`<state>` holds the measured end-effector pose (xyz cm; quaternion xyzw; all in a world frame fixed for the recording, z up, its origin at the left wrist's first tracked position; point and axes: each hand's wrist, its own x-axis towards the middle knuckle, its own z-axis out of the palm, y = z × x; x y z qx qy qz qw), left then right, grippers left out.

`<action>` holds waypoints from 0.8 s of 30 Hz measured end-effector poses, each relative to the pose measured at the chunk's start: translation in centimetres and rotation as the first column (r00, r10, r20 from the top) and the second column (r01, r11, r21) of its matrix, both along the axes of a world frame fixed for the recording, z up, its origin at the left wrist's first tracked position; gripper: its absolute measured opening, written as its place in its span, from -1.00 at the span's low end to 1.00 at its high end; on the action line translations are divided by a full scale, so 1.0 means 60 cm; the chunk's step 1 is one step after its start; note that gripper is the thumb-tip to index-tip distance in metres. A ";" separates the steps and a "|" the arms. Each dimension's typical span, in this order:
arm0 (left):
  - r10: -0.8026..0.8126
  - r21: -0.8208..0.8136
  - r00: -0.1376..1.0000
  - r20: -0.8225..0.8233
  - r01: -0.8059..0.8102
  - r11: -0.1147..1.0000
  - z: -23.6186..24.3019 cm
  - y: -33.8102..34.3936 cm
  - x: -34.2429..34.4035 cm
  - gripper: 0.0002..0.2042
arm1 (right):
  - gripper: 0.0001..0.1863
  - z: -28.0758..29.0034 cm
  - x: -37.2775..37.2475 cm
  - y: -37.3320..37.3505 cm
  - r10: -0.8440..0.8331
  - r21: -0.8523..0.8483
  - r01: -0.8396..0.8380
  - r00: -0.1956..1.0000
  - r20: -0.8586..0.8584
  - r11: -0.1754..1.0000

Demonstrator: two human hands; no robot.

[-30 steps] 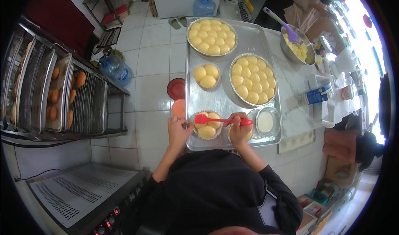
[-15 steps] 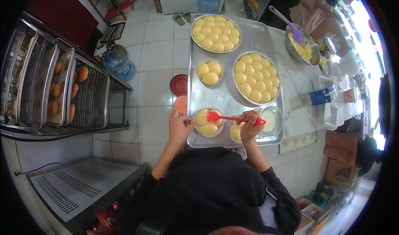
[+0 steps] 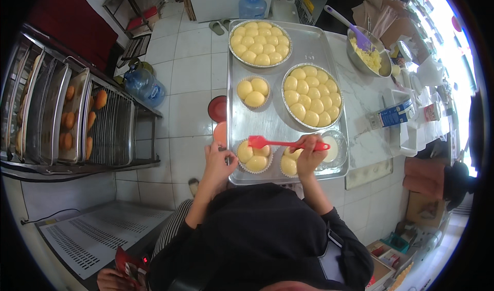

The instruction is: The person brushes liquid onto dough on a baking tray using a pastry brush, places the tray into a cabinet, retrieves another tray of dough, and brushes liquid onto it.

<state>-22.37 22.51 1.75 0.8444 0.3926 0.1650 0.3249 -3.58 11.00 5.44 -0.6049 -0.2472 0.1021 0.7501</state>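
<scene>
My right hand (image 3: 309,154) grips a red silicone brush (image 3: 288,145), its head above a paper cup of three glossy dough balls (image 3: 255,161). A similar cup (image 3: 289,165) sits under that hand, beside a clear bowl of pale liquid (image 3: 333,149). My left hand (image 3: 220,162) has its fingers curled at the left edge of the large metal tray (image 3: 275,129); what they hold, if anything, is unclear. Two round foil pans of dough balls (image 3: 260,44) (image 3: 312,96) and another small cup (image 3: 253,91) are also on the tray.
A rack with baked buns (image 3: 67,121) stands left above an oven (image 3: 87,239). Another person's hand (image 3: 113,279) holds something red at lower left. A bowl with a purple spatula (image 3: 369,59) and cartons (image 3: 393,116) sit right. Another person (image 3: 383,5) is top right.
The brush has risen slightly and shifted left from the cup's middle to above its upper part. Another person's hand and striped clothing have come into view at lower left.
</scene>
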 end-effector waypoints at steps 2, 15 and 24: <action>-0.068 0.045 0.996 -0.063 0.071 0.996 0.005 0.013 -0.002 -0.93 | -0.71 -0.011 -0.012 -0.003 0.074 0.003 -0.074 0.997 -0.008 0.997; 0.061 0.134 0.998 0.014 -0.063 0.989 0.003 0.044 0.032 -0.91 | -0.73 -0.034 0.007 0.003 0.036 -0.140 -0.024 0.995 0.088 0.990; 0.176 0.150 0.982 0.063 -0.184 0.971 -0.013 0.069 0.033 -0.92 | -0.54 0.065 0.154 -0.132 -0.594 0.114 0.597 0.802 -0.065 0.794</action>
